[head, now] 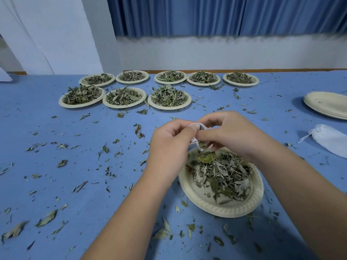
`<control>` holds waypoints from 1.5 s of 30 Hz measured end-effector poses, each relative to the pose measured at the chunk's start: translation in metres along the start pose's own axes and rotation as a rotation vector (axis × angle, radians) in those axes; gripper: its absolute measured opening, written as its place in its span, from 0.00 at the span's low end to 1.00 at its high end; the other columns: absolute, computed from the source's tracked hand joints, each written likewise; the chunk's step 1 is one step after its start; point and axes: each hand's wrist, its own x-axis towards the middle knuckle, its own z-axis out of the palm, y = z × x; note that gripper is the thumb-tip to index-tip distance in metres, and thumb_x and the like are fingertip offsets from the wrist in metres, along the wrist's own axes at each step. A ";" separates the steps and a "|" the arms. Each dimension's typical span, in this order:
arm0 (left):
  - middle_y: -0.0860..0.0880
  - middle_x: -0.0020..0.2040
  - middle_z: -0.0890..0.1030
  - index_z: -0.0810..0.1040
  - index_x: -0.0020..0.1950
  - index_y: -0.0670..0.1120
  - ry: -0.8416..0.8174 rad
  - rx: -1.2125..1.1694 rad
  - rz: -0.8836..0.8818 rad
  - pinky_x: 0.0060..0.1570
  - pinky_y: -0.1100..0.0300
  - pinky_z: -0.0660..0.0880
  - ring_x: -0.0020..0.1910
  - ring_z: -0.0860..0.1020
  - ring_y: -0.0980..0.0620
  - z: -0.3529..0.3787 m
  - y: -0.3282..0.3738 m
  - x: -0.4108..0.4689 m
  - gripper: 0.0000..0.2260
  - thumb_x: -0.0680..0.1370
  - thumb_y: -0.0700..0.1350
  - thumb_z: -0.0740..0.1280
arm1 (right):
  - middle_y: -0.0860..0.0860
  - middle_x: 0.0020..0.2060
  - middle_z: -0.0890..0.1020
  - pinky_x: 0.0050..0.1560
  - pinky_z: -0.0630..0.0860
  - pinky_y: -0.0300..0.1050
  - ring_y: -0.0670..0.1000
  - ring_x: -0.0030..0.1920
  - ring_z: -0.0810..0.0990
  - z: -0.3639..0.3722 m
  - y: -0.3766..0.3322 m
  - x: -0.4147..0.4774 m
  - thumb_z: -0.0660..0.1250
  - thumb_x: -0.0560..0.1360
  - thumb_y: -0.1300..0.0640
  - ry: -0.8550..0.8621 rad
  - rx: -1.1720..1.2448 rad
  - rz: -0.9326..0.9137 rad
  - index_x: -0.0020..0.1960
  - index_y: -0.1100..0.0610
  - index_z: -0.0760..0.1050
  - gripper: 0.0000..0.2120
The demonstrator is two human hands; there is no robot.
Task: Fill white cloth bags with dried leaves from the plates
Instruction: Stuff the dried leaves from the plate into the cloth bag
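both your left hand [169,145] and right hand [231,136] pinch the white cloth bag [193,141] above the near plate [225,211]. spilled dried leaves [225,173] would likely land there.

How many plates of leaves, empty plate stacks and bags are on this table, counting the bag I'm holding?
Plates of leaves: 9
Empty plate stacks: 1
Bags: 2
Total: 12

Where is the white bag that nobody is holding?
In the head view the white bag lies on the blue table at the far right edge, just nearer than the stack of empty plates.
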 end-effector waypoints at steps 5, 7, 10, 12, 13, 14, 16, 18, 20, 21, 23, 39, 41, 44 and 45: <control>0.59 0.24 0.73 0.84 0.40 0.49 0.014 0.082 0.045 0.24 0.70 0.61 0.20 0.66 0.62 0.004 -0.001 -0.002 0.08 0.77 0.42 0.68 | 0.47 0.23 0.78 0.25 0.71 0.38 0.44 0.23 0.75 0.008 -0.002 0.012 0.72 0.67 0.61 0.148 -0.284 0.013 0.38 0.56 0.80 0.02; 0.58 0.24 0.74 0.84 0.39 0.50 0.045 0.116 0.057 0.25 0.69 0.61 0.21 0.65 0.61 0.004 -0.002 -0.002 0.08 0.77 0.43 0.69 | 0.46 0.23 0.78 0.24 0.69 0.37 0.42 0.22 0.73 0.009 -0.002 0.013 0.72 0.67 0.59 0.169 -0.353 -0.018 0.38 0.54 0.80 0.02; 0.58 0.25 0.74 0.84 0.39 0.51 0.100 0.119 0.060 0.23 0.70 0.61 0.20 0.64 0.60 0.001 -0.001 -0.001 0.09 0.77 0.43 0.68 | 0.48 0.32 0.82 0.31 0.76 0.39 0.46 0.31 0.78 0.004 -0.001 0.007 0.73 0.70 0.56 0.081 -0.205 -0.059 0.43 0.52 0.82 0.02; 0.57 0.24 0.73 0.84 0.40 0.50 0.129 0.097 0.061 0.22 0.69 0.60 0.20 0.63 0.59 -0.001 -0.001 0.000 0.09 0.78 0.43 0.68 | 0.47 0.41 0.83 0.37 0.79 0.39 0.48 0.38 0.83 -0.002 0.002 0.001 0.73 0.72 0.56 -0.033 -0.045 -0.049 0.49 0.49 0.82 0.06; 0.57 0.25 0.72 0.84 0.40 0.50 0.135 0.088 0.059 0.22 0.69 0.61 0.20 0.63 0.59 -0.001 -0.001 0.000 0.09 0.78 0.43 0.68 | 0.46 0.45 0.83 0.39 0.81 0.40 0.49 0.40 0.84 -0.003 0.004 0.000 0.73 0.72 0.57 -0.061 -0.029 -0.050 0.51 0.48 0.82 0.09; 0.56 0.25 0.72 0.84 0.40 0.50 0.132 0.081 0.056 0.22 0.69 0.61 0.20 0.64 0.59 -0.001 -0.001 0.000 0.09 0.77 0.42 0.68 | 0.46 0.47 0.82 0.41 0.81 0.41 0.49 0.40 0.84 -0.003 0.005 -0.001 0.73 0.71 0.58 -0.064 -0.045 -0.063 0.53 0.47 0.81 0.12; 0.56 0.24 0.73 0.85 0.40 0.50 0.102 0.077 0.047 0.22 0.69 0.60 0.19 0.63 0.59 0.001 -0.001 0.000 0.09 0.78 0.42 0.68 | 0.45 0.41 0.83 0.36 0.79 0.39 0.47 0.33 0.81 0.003 0.004 0.002 0.71 0.71 0.64 -0.019 -0.088 -0.118 0.50 0.49 0.81 0.12; 0.54 0.24 0.75 0.84 0.38 0.51 0.076 0.086 0.041 0.21 0.69 0.61 0.19 0.63 0.59 0.004 0.000 -0.003 0.10 0.77 0.42 0.68 | 0.44 0.28 0.80 0.29 0.73 0.35 0.43 0.27 0.76 0.010 0.002 0.008 0.67 0.69 0.67 0.070 -0.177 -0.144 0.43 0.52 0.81 0.11; 0.50 0.26 0.78 0.84 0.38 0.51 0.067 0.117 0.046 0.22 0.66 0.61 0.20 0.63 0.56 0.005 0.000 -0.004 0.10 0.77 0.43 0.68 | 0.43 0.24 0.78 0.25 0.67 0.32 0.41 0.26 0.74 0.017 -0.001 0.015 0.66 0.68 0.66 0.149 -0.296 -0.115 0.38 0.51 0.79 0.10; 0.49 0.28 0.80 0.84 0.38 0.51 0.071 0.142 0.059 0.22 0.64 0.62 0.21 0.65 0.55 0.004 0.000 -0.005 0.09 0.77 0.44 0.68 | 0.44 0.26 0.78 0.24 0.66 0.32 0.42 0.27 0.74 0.018 -0.002 0.018 0.67 0.68 0.65 0.170 -0.348 -0.102 0.36 0.51 0.78 0.09; 0.47 0.32 0.82 0.84 0.39 0.51 0.091 0.221 0.103 0.24 0.61 0.67 0.25 0.71 0.53 0.002 -0.001 -0.004 0.08 0.77 0.44 0.68 | 0.47 0.29 0.78 0.23 0.65 0.31 0.43 0.28 0.72 0.019 0.000 0.021 0.69 0.69 0.62 0.182 -0.396 -0.103 0.35 0.50 0.76 0.08; 0.63 0.34 0.78 0.81 0.45 0.55 0.295 0.502 0.324 0.32 0.64 0.64 0.28 0.71 0.62 -0.019 -0.010 0.005 0.07 0.79 0.46 0.65 | 0.33 0.63 0.57 0.52 0.68 0.41 0.39 0.61 0.63 -0.011 0.023 -0.045 0.66 0.69 0.32 -0.261 -0.995 -0.243 0.71 0.34 0.59 0.33; 0.63 0.34 0.77 0.81 0.45 0.53 0.296 0.521 0.316 0.32 0.66 0.64 0.29 0.71 0.62 -0.019 -0.011 0.007 0.06 0.79 0.46 0.65 | 0.34 0.62 0.59 0.48 0.65 0.39 0.40 0.62 0.63 -0.007 0.025 -0.048 0.64 0.69 0.31 -0.270 -1.017 -0.243 0.71 0.35 0.59 0.33; 0.64 0.33 0.77 0.81 0.44 0.54 0.274 0.535 0.312 0.30 0.68 0.62 0.28 0.70 0.62 -0.018 -0.012 0.008 0.07 0.79 0.46 0.65 | 0.35 0.60 0.60 0.47 0.66 0.39 0.41 0.61 0.64 -0.006 0.027 -0.051 0.64 0.68 0.31 -0.269 -1.024 -0.231 0.71 0.36 0.57 0.35; 0.64 0.32 0.76 0.80 0.44 0.55 0.269 0.539 0.316 0.30 0.67 0.62 0.28 0.70 0.62 -0.017 -0.012 0.008 0.07 0.79 0.46 0.65 | 0.35 0.60 0.60 0.48 0.67 0.40 0.42 0.60 0.65 -0.004 0.028 -0.051 0.65 0.68 0.32 -0.263 -1.035 -0.227 0.71 0.37 0.57 0.35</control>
